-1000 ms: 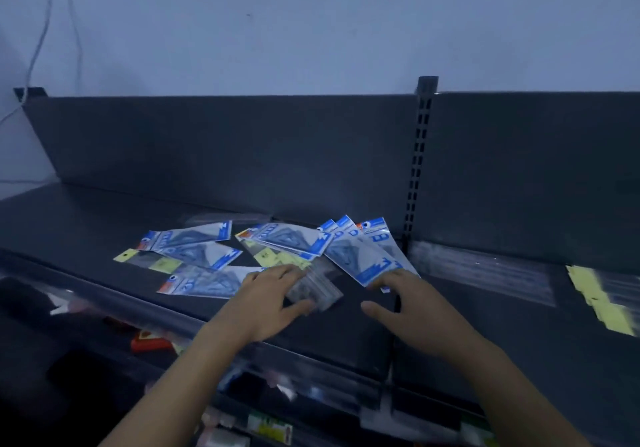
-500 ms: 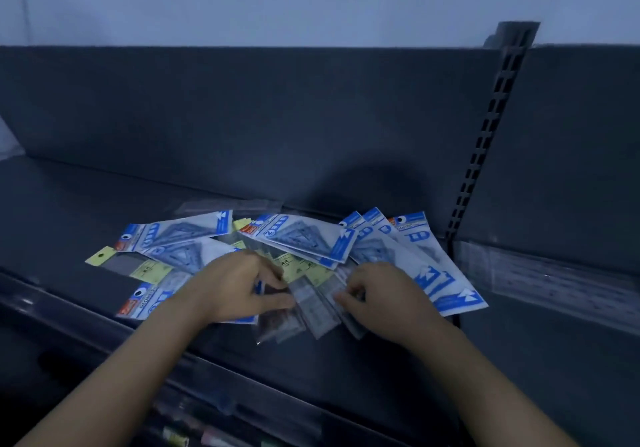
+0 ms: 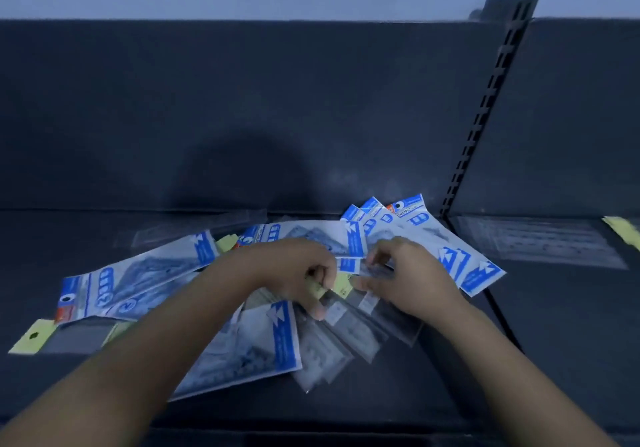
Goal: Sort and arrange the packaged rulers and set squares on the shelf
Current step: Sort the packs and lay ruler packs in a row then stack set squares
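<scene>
Dark shelf (image 3: 381, 405) and back panel (image 3: 242, 100) fill the dim view, with a slotted post (image 3: 485, 111) at the right. Blue-and-white packets (image 3: 145, 273) lie fanned and overlapping on the shelf; their contents are hard to make out. The left hand (image 3: 294, 273) pinches with curled fingers a yellow-topped packet (image 3: 343, 284), mostly hidden under it. The right hand (image 3: 405, 273), just beside, pinches the top of the clear packets (image 3: 346, 339). Both forearms are cut off below.

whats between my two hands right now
In the head view, the yellow header card of a clear pack bridges the gap between left hand and right hand, with a blue-and-white pack corner just behind it.
</scene>
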`<action>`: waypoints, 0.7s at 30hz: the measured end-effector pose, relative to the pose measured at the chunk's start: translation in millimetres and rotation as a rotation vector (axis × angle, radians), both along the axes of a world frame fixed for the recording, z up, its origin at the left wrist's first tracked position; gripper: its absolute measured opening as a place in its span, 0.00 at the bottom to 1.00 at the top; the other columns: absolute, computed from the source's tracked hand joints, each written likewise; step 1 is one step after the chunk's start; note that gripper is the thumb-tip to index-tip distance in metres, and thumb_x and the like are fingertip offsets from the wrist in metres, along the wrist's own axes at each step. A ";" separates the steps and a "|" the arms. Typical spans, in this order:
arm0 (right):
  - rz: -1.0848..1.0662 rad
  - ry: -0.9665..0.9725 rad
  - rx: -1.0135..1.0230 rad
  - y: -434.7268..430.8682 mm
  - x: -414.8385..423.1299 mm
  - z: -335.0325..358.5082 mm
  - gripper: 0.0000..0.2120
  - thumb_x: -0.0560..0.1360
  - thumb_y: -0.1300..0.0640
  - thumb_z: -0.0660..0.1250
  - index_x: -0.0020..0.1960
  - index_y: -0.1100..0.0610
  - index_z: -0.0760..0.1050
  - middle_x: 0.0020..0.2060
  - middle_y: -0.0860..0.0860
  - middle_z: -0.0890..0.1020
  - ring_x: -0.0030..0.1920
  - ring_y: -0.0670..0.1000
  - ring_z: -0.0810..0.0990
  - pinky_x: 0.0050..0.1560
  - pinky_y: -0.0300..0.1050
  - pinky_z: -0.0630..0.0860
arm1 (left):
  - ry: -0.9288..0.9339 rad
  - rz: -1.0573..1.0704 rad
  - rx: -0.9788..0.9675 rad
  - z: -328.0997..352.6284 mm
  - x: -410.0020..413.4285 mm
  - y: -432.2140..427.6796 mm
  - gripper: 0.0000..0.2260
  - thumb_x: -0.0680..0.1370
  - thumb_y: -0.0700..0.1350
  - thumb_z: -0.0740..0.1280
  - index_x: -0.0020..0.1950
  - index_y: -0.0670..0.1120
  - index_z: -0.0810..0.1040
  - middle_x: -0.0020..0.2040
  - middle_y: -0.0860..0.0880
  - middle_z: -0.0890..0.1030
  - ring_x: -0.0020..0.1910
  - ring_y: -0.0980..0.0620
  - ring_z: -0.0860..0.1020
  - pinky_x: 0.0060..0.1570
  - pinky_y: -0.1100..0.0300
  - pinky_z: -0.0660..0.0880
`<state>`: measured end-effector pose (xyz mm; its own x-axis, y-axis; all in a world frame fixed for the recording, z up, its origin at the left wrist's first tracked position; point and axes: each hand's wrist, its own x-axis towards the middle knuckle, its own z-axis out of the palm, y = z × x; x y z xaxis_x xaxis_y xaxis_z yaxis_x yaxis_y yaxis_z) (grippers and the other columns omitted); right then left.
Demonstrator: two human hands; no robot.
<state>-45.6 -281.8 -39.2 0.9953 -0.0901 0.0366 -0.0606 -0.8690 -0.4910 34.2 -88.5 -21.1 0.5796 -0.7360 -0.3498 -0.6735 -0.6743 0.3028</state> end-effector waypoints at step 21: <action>-0.416 0.155 0.074 12.9 -21.2 2.3 0.24 0.60 0.39 0.78 0.38 0.59 0.78 0.34 0.51 0.83 0.38 0.52 0.80 0.33 0.42 0.70 | -0.075 -0.139 -0.225 9.6 16.8 -2.7 0.22 0.64 0.51 0.80 0.56 0.56 0.78 0.53 0.58 0.76 0.47 0.66 0.71 0.44 0.76 0.64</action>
<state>-66.8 -268.9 -36.9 0.8671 -0.4804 -0.1320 -0.4752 -0.7180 -0.5086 51.0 -91.2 -11.5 0.4860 -0.8645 -0.1284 -0.7807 -0.4955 0.3808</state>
